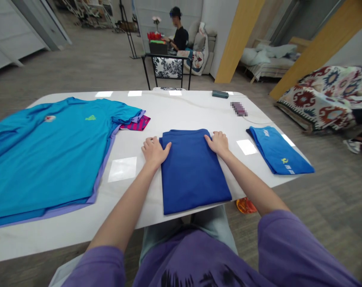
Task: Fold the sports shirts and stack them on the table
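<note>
A folded dark blue garment (194,171) lies flat on the white table in front of me, its lower edge near the table's front edge. At its upper left side rests my left hand (154,150), open, thumb on the cloth and fingers spread away toward the tabletop. My right hand (218,142) sits at the upper right side, also open, its thumb touching the garment and the other fingers beyond its edge. To the left, a turquoise T-shirt (55,155) is spread out over a lavender one (105,159).
The white table (181,109) also bears a folded bright blue garment (279,149) at right, a pink patterned cloth (138,124), a dark green case (220,94) and a blurred object with a cable. A chair (168,68) stands opposite; a person (181,38) sits beyond.
</note>
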Tool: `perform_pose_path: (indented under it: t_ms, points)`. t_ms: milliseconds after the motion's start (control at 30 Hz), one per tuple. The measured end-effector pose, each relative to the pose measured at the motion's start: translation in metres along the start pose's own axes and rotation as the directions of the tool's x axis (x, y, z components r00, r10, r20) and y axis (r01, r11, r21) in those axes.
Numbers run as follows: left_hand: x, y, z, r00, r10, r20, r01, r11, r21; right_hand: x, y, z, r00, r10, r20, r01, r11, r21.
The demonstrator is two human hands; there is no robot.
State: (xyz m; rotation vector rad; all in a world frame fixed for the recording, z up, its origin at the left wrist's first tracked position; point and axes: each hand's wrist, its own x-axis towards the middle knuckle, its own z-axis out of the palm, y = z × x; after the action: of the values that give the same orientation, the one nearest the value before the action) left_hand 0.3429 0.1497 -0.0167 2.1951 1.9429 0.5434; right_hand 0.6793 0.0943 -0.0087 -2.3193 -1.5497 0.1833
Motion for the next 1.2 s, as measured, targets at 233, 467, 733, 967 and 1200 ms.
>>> perform_pose_path:
  t_ms: [233, 467, 733, 967, 1200]
  points:
    - [0.041, 0.02, -0.013, 0.946, -0.084, 0.314, 0.137, 0.979, -0.151, 0.006, -0.008, -0.017, 0.986, -0.027, 0.163, -0.007, 0.979, 0.201]
    - [-0.018, 0.081, -0.043, 0.982, 0.065, 0.176, 0.059, 0.787, -0.614, -0.055, 0.025, -0.069, 0.995, -0.091, -0.035, 0.096, 0.861, 0.499]
    - [-0.139, 0.244, -0.143, 0.908, 0.404, -0.109, -0.247, 0.306, -0.919, -0.181, 0.175, -0.249, 0.887, -0.025, -0.461, 0.296, 0.797, 0.527]
    - [-0.062, 0.435, -0.029, 0.811, 0.565, -0.155, -0.3, 0.174, -0.938, -0.075, 0.349, -0.374, 0.873, -0.108, -0.476, 0.252, 0.934, 0.251]
    - [0.013, 0.529, 0.157, 0.838, 0.486, 0.246, -0.22, 0.714, -0.665, 0.075, 0.478, -0.265, 0.972, 0.024, -0.234, -0.034, 0.999, -0.039]
